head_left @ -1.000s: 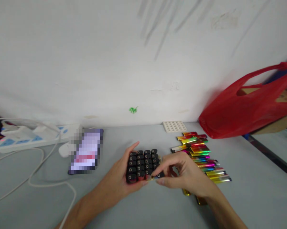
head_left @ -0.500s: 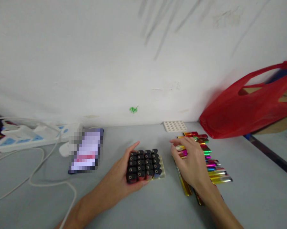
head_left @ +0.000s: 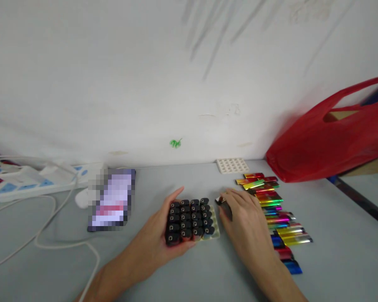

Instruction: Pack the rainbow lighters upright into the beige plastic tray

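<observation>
My left hand (head_left: 157, 228) is wrapped round the left side of a pale tray (head_left: 215, 230), thumb along its far edge and fingers at its near edge. Rows of lighters (head_left: 185, 218) stand upright in the tray with their black tops showing, while a strip of pale slots shows at its right side. Just right of the tray, my right hand (head_left: 247, 218) is closed on a lighter (head_left: 225, 206) whose silver and black end sticks out toward the tray. Shiny coloured lighters (head_left: 272, 199) lie in a loose column beyond and under my right hand, which hides some of them.
A second white slotted tray (head_left: 232, 165) lies against the wall. At the far right stands a red bag (head_left: 327, 138) by the table's edge. On the left are a phone (head_left: 113, 201), a power strip (head_left: 34, 182) and loose white cables (head_left: 66, 244).
My right hand has closed on a lighter and turned its end toward the tray. My left hand and the tray have barely moved. The view has shifted slightly.
</observation>
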`<state>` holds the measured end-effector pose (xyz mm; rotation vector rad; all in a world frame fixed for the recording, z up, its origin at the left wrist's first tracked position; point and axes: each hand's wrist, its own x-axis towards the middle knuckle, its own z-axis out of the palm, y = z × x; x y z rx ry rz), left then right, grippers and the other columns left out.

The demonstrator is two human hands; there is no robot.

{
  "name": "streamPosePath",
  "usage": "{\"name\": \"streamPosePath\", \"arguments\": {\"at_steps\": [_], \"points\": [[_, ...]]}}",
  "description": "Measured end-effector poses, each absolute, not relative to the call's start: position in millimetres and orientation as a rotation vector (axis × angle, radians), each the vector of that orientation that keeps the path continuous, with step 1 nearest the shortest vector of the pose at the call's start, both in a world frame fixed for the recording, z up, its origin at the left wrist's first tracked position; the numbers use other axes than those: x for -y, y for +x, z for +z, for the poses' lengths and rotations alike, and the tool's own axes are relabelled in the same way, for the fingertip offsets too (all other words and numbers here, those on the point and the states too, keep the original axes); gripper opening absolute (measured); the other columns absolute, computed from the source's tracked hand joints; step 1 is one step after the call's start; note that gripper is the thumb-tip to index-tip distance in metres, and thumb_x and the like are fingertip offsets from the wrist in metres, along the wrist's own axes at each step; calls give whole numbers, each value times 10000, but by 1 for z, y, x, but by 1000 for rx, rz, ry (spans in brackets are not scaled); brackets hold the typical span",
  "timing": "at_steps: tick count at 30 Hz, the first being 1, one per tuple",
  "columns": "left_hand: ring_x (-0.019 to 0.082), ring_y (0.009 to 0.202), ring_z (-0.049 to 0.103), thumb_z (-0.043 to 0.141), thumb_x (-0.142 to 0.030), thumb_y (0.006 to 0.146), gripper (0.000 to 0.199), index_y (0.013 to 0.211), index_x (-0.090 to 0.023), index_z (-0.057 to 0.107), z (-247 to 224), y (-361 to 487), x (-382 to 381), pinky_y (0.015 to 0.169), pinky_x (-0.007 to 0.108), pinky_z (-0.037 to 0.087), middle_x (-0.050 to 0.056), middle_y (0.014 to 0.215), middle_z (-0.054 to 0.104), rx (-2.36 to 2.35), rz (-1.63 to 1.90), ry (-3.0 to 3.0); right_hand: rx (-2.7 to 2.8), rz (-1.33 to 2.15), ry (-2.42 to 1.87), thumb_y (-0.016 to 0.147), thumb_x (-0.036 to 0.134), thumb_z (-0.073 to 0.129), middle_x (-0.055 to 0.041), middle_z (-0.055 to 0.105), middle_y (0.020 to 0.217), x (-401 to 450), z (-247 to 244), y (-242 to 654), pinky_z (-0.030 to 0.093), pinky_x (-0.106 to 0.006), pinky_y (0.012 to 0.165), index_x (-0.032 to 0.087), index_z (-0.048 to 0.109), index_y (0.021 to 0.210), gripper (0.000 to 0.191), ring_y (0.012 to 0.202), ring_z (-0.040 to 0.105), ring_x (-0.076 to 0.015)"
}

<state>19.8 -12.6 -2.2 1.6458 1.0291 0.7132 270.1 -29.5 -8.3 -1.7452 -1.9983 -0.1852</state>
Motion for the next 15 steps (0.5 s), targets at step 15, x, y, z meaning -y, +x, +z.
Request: {"name": "streamPosePath", "arguments": {"at_steps": [15], "points": [[227,833,769,872,-281,857,1037,1691,-320,257,-8,19,12,769,362,641,29,1184,733,-1063,715,1696,2263,-30,-1445,1006,0,702,-109,789,1187,24,-13,272,465,-468,910,146,729,1317,345,1085,647,-325]]}}
